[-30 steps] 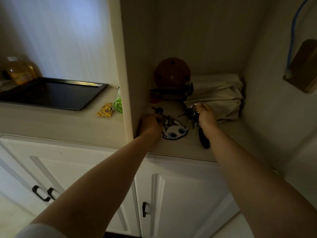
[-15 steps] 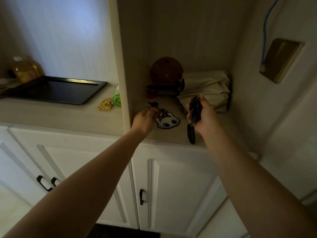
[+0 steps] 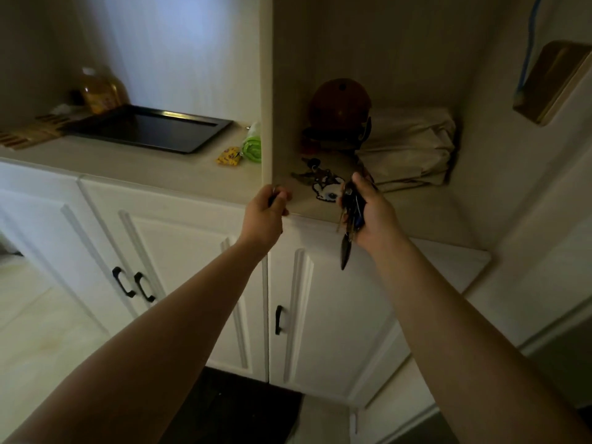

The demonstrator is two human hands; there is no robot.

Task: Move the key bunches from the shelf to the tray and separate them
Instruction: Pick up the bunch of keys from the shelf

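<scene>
My right hand (image 3: 371,213) is shut on a dark key bunch (image 3: 351,205) just in front of the shelf (image 3: 416,213); its black fob (image 3: 346,255) dangles below my palm. My left hand (image 3: 266,209) is closed at the shelf's front left corner around a small key bunch, of which only a metal ring (image 3: 275,189) shows by the thumb. Another bunch with a white cartoon charm (image 3: 326,191) and a few keys (image 3: 304,176) lies on the shelf between my hands. The black tray (image 3: 205,145) sits on the counter to the left.
An upright divider panel (image 3: 266,91) separates the shelf from the counter. A yellow packet (image 3: 228,156) and a green item (image 3: 253,147) lie beside the tray. An oil bottle (image 3: 99,91) stands behind it. A brown round object (image 3: 339,104) and a folded beige bag (image 3: 413,145) fill the shelf's back.
Both hands have drawn back from the shelf. The right hand lifted its key bunch off and toward me. The left hand closed on a small bunch and pulled to the shelf's front corner.
</scene>
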